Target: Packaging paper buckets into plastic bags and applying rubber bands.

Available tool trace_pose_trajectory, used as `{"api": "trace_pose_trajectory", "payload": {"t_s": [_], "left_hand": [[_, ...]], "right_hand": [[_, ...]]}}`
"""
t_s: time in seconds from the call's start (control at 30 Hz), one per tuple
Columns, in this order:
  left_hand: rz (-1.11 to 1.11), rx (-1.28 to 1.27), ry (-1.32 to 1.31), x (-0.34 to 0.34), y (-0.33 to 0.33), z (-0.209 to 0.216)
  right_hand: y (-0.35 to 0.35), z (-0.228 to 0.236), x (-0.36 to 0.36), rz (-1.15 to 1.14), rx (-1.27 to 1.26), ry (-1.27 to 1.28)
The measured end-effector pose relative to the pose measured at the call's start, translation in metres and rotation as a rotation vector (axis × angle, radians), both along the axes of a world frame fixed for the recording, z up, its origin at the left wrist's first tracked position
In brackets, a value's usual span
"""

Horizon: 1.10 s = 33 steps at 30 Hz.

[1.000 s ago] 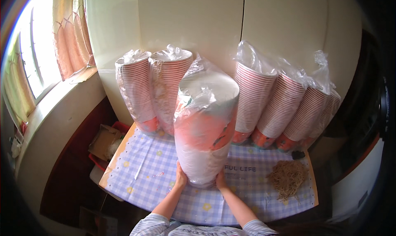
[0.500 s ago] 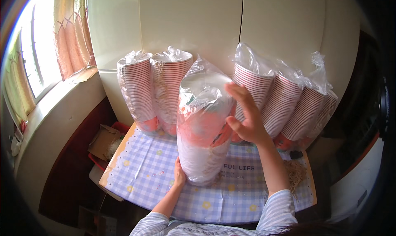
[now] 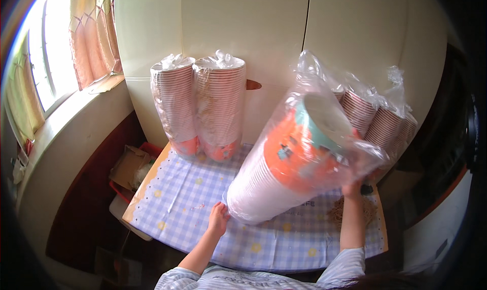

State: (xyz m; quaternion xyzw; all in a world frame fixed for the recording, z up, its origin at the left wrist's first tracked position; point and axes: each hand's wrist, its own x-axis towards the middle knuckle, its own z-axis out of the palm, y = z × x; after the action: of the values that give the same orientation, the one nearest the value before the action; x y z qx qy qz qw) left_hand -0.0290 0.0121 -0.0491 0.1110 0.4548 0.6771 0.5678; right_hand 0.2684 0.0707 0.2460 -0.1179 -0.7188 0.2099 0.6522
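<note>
A tall stack of large paper cups (image 3: 299,143) in a clear plastic bag leans to the right over the table. Its upper part is orange with a teal edge around a pale recessed end; below, many white rims are packed close. With its fingers pinched together, my left hand (image 3: 218,218) grips the bag's lower left corner, close to the tabletop. My right hand (image 3: 354,181) is at the upper right side of the stack, by the loose bag film (image 3: 368,160). Film and blur hide its fingers.
Two bagged cup stacks (image 3: 219,107) stand upright at the back left. Several more bagged stacks (image 3: 383,130) stand at the back right, partly covered by the leaning one. A pile of tan strands (image 3: 337,211) lies on the blue checked tablecloth (image 3: 193,209). Behind is a pale cabinet (image 3: 243,31).
The stack has tipped from upright to leaning right. My right hand has gone from beside its top to lower right, behind film. My left hand now pinches the bag's corner.
</note>
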Motion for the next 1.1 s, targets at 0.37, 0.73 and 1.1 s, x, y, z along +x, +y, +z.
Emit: {"api": "trace_pose_trajectory", "payload": {"t_s": [0.37,0.73,1.1], "left_hand": [[-0.249,0.119,-0.3,0.039,0.006,0.04],[0.065,0.227,-0.016,0.05,0.013,0.052],[0.385,0.301,0.559,-0.051,-0.058,0.148]], "right_hand": [[-0.081,0.009,0.085,0.208,-0.543,0.114],[-0.131,-0.124,0.153,-0.157,-0.734,0.668],[-0.136,-0.258,0.046,0.066,-0.973,1.002]]}}
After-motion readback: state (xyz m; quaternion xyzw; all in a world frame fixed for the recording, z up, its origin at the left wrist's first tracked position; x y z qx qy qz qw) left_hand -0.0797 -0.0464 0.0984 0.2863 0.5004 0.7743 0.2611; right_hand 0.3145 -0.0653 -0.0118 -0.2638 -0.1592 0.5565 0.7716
